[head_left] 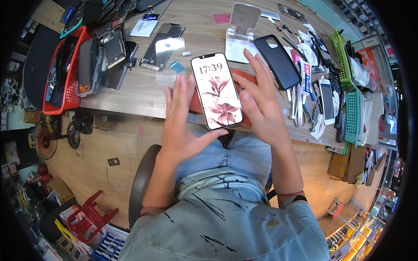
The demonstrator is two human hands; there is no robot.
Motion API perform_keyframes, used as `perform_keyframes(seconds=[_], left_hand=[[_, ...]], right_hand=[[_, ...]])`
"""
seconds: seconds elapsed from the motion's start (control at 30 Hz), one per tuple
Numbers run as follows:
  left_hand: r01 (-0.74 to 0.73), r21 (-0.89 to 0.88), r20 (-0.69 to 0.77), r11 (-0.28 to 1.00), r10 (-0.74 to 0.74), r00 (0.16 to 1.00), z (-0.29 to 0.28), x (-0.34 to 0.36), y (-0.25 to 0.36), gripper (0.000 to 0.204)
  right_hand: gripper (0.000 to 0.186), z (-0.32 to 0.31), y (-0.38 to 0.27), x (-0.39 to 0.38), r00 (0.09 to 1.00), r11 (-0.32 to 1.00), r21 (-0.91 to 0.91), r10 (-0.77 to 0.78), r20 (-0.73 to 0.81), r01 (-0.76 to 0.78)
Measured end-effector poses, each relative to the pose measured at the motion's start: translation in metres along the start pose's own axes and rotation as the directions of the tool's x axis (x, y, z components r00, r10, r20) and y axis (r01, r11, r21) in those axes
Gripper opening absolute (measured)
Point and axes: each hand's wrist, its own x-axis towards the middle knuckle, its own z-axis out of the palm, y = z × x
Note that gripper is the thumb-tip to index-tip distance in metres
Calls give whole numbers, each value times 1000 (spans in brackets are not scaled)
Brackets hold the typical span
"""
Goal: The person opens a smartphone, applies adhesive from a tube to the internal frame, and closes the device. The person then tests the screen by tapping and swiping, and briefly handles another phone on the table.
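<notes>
A smartphone point(215, 90) with a lit screen showing pink flowers and a clock lies face up over a reddish mat point(197, 102) at the table's front edge. To its left is my left hand point(179, 117), fingers stretched forward and thumb reaching under the phone's lower edge. My right hand point(261, 102) is spread along the phone's right side, its index finger and thumb close to that edge; whether they touch it is unclear. Both hands look open. Just beyond my right hand lies a black phone case point(278, 61).
A white phone stand point(238, 41) stands behind the phone. A red basket point(65, 93) of phone parts is at left, near a loose phone screen point(162, 47). On the right lie a glue tube point(305, 77), a white phone point(327, 101), tools and green baskets point(343, 61).
</notes>
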Motion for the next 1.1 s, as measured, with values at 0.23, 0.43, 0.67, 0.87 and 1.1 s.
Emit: perform_keyframes(seconds=[0.23, 0.43, 0.67, 0.87, 1.1], left_hand=[[25, -18, 25, 1000, -24, 999, 2, -1, 1, 145], [232, -293, -84, 928, -266, 960, 1, 11, -4, 112], [456, -170, -104, 874, -476, 873, 4, 55, -10, 44], [511, -516, -76, 687, -631, 772, 7, 65, 21, 32], [314, -736, -99, 600, -554, 826, 19, 68, 39, 39]], right_hand=[[67, 1, -2, 0, 999, 998, -49, -27, -20, 26], [79, 0, -17, -22, 993, 984, -176, -48, -112, 28], [84, 12, -37, -39, 989, 976, -220, -40, -142, 8], [85, 8, -33, -46, 984, 985, -171, -38, -175, 8], [70, -88, 21, -83, 930, 947, -316, -70, -360, -52]])
